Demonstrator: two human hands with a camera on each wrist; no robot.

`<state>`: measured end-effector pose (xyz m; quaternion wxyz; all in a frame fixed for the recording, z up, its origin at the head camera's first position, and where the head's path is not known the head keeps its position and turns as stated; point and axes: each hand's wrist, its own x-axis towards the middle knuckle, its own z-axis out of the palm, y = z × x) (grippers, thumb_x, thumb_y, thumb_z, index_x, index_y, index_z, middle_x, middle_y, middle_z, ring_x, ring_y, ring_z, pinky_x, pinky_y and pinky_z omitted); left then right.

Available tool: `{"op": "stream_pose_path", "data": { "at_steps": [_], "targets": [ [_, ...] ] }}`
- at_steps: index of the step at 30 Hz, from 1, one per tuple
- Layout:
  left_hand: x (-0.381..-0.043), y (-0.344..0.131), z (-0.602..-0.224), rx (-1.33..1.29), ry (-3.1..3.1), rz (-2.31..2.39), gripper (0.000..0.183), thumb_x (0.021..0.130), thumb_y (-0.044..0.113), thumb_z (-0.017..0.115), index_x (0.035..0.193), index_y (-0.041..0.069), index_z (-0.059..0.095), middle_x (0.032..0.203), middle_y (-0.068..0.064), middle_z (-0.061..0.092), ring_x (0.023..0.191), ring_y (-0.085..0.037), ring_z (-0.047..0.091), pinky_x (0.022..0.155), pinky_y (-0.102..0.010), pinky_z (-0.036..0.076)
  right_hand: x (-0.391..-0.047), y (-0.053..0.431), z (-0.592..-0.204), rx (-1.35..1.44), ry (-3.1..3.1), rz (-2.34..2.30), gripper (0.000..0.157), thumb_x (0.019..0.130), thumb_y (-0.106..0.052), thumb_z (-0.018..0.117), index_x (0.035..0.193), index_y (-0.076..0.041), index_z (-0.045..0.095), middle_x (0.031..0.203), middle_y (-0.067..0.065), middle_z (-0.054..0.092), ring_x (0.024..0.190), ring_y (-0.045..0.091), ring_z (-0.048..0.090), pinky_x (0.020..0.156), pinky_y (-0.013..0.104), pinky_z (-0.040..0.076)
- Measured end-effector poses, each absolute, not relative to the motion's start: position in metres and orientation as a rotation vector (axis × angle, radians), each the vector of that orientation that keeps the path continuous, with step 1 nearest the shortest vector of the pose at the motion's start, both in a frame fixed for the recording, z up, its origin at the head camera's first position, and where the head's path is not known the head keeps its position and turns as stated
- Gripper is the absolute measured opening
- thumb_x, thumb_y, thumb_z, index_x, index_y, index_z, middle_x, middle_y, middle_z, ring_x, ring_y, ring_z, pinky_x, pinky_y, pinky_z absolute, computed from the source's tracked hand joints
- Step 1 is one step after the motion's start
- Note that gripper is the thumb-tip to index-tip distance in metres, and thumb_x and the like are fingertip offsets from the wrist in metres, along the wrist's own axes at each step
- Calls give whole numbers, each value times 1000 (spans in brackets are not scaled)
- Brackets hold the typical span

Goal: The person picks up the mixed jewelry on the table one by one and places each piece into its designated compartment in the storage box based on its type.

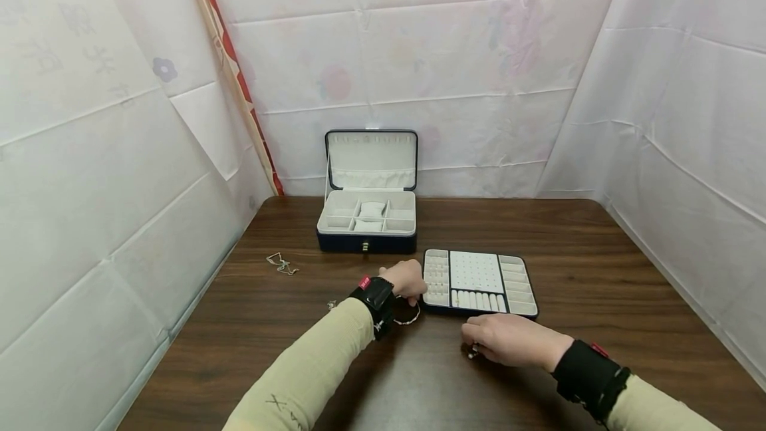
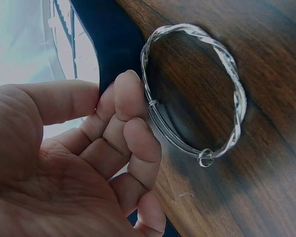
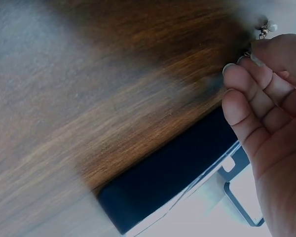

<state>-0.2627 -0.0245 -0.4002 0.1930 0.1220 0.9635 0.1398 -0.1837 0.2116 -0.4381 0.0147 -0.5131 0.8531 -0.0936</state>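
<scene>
My left hand point(image 1: 405, 278) is at the left edge of the flat jewellery tray point(image 1: 520, 288), its fingers bent. Close by its fingertips a silver twisted bangle point(image 2: 239, 106) lies on the table. Thumb and index finger meet in the left wrist view, with nothing visible between them. In front of the tray, my right hand point(image 1: 511, 339) pinches a small jewellery piece point(image 3: 264, 32) with a gold bead and a pearl-like bead. The piece pokes out past the thumb, and the rest of it is hidden by the fingers.
Behind the left hand stands an open navy jewellery box point(image 1: 366, 243) with white compartments, its lid raised. A thin chain point(image 1: 282, 263) lies to the left on the wooden table point(image 1: 574, 245). Another small piece point(image 1: 332, 304) shows beside the left forearm. White sheets hang around the table.
</scene>
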Motion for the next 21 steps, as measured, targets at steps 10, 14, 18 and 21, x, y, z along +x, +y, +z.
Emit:
{"op": "stream_pose_path", "data": {
  "at_steps": [10, 14, 18, 21],
  "targets": [
    [-263, -24, -401, 331, 2703, 395, 30, 94, 17, 59, 73, 4, 77, 71, -5, 76, 64, -17, 60, 80, -40, 32, -184, 214, -431, -1600, 2709, -299, 22, 89, -4, 74, 86, -19, 59, 82, -16, 49, 71, -5, 46, 60, 15, 43],
    [-263, -24, -401, 337, 2701, 401, 31, 94, 17, 59, 73, 3, 76, 72, -5, 76, 61, -16, 58, 79, -40, 32, -184, 215, -428, -1644, 2738, -301, 23, 87, -3, 76, 83, -19, 59, 81, -15, 48, 71, -5, 47, 60, 15, 43],
    [-263, -25, -401, 342, 2700, 407, 31, 93, 17, 58, 72, 3, 76, 72, -6, 76, 59, -15, 55, 79, -40, 32, -183, 217, -423, -1661, 2748, -312, 21, 87, -2, 75, 83, -19, 63, 82, -14, 49, 73, -5, 50, 61, 15, 45],
    [-263, -25, -401, 340, 2703, 406, 30, 93, 16, 58, 72, 3, 76, 72, -5, 76, 59, -14, 55, 78, -40, 33, -184, 219, -420, -1648, 2749, -338, 19, 88, -1, 74, 85, -18, 67, 83, -14, 51, 74, -5, 51, 63, 16, 46]
  ]
}}
